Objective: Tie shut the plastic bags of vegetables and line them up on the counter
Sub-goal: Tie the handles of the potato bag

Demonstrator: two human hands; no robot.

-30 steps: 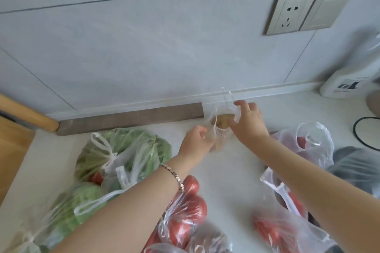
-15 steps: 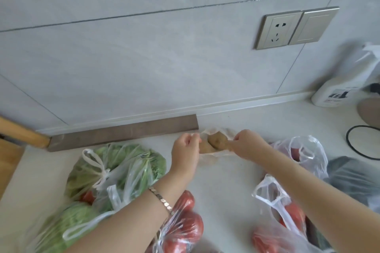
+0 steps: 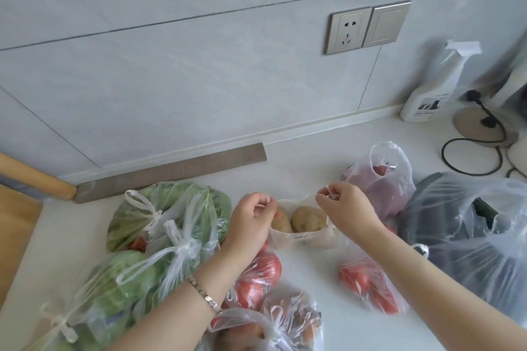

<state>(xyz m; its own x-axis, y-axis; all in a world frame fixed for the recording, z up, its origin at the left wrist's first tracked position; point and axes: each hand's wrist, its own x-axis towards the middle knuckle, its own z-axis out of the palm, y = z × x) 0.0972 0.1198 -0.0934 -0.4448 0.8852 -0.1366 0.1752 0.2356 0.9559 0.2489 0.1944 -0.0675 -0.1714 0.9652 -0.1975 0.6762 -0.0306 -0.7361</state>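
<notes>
A small clear bag point(image 3: 312, 237) is seen on the white surface point(image 3: 319, 168), in the middle, between the two hands. Its mouth is held open, not yet tied, and two potatoes point(image 3: 308, 218) are seen inside, side by side. The bag's left handle is pinched by the left grip point(image 3: 252, 218), fingers curled round the thin plastic. The right handle is pinched in the same way by the right grip point(image 3: 346, 205), slightly farther and higher. The two handles are drawn apart above the potatoes. A bracelet point(image 3: 204, 292) is worn on the left wrist.

To the left, two bags of greens point(image 3: 171, 208) point(image 3: 122, 288) are laid touching each other, each knotted at the top. A knotted bag of tomatoes point(image 3: 261, 273) is partly covered by the left forearm. Another tomato bag point(image 3: 368, 285) is found near the right forearm; whether it is tied cannot be told. A pinkish bag point(image 3: 382, 179) with loose handles is stood on the far right, just beside the right grip, and a big bag point(image 3: 479, 251) with dark contents is placed beyond it.

On the wall, a socket point(image 3: 349, 29) and a switch point(image 3: 386, 22) are mounted. A spray bottle point(image 3: 430, 88) is stood against the wall, far right, near a black cable point(image 3: 470, 156).
</notes>
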